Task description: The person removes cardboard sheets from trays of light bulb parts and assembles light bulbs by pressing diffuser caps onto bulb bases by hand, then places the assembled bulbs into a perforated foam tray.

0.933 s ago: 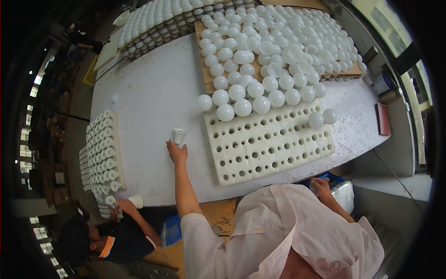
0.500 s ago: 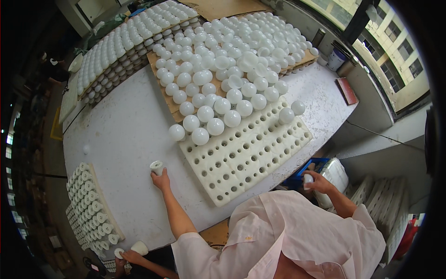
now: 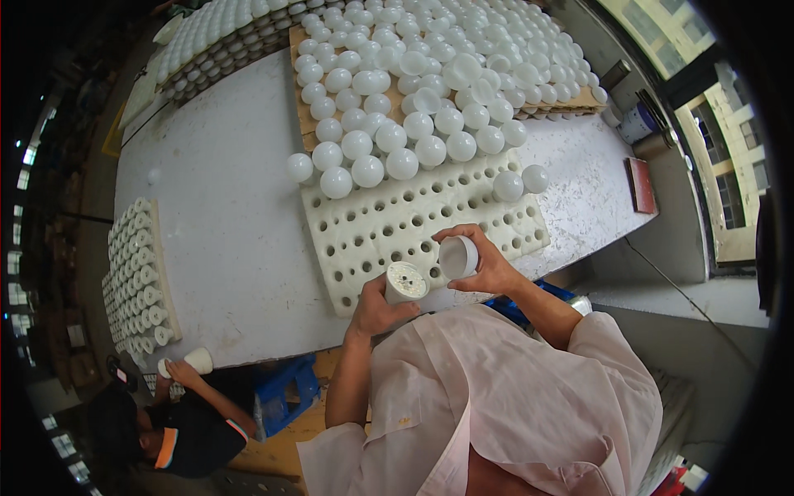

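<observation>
My left hand (image 3: 374,307) grips a white bulb base (image 3: 406,282), its round flat top with small dots facing up. My right hand (image 3: 488,263) holds a white dome cover (image 3: 457,256) with its open mouth turned toward the base. Both parts sit close together, a small gap between them, above the near edge of a white foam tray (image 3: 389,227) full of round holes. Several finished white bulbs (image 3: 368,169) stand in the tray's far rows.
A big batch of white domes (image 3: 447,58) lies on cardboard at the back. Rows of white bases (image 3: 136,273) stand on the table's left end. Another person (image 3: 178,417) crouches lower left holding a white part. A red flat object (image 3: 641,183) lies at the right edge.
My left hand came back from the table with the base, my right hand rose from below the table edge with a dome, and both now meet in front of me.
</observation>
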